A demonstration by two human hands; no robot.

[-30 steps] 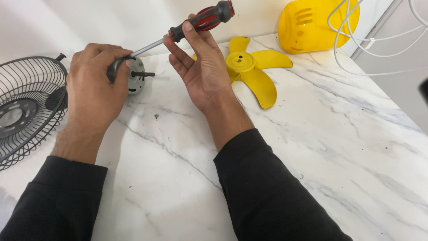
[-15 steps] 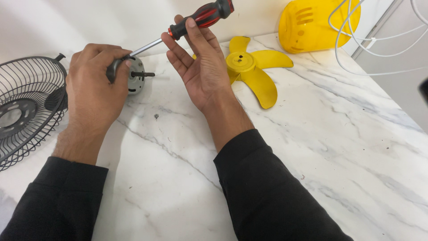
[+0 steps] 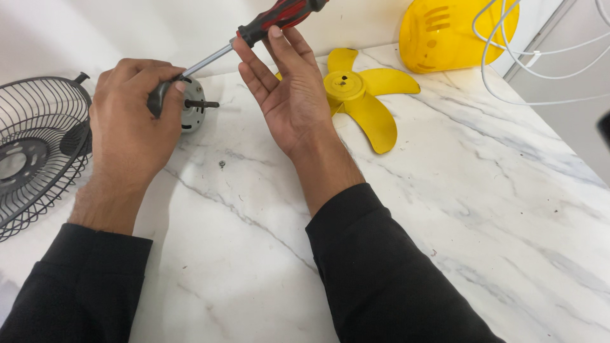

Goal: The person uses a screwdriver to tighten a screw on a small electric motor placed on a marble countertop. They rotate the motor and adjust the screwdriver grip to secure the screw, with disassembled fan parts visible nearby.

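Nearest the camera, two black sleeves (image 3: pixel 381 273) come up over a white marble tabletop (image 3: pixel 495 209) with grey veining. Left hand (image 3: pixel 130 130) rests on the slab, fingers curled and pressed together around a small silver fan motor (image 3: pixel 190 108); motor body mostly covered by the fingers, its dark shaft sticking out to the right, clear of the hand. Right hand (image 3: pixel 286 95) stands palm open toward the left, fingers loosely spread and extended; only the fingertips touch the red-and-black screwdriver (image 3: pixel 254 32) handle, which lies across them. Screwdriver slopes down to the left, metal shank running to the motor just at the left fingertips; tip hidden there. Left edge: black wire fan guard (image 3: pixel 35 143), lying beside the left wrist. Beyond the right hand, a yellow fan blade (image 3: pixel 365 95) flat on the marble. Farther back, a yellow fan housing (image 3: pixel 445 35), and white cables (image 3: pixel 540 60) looping at top right.
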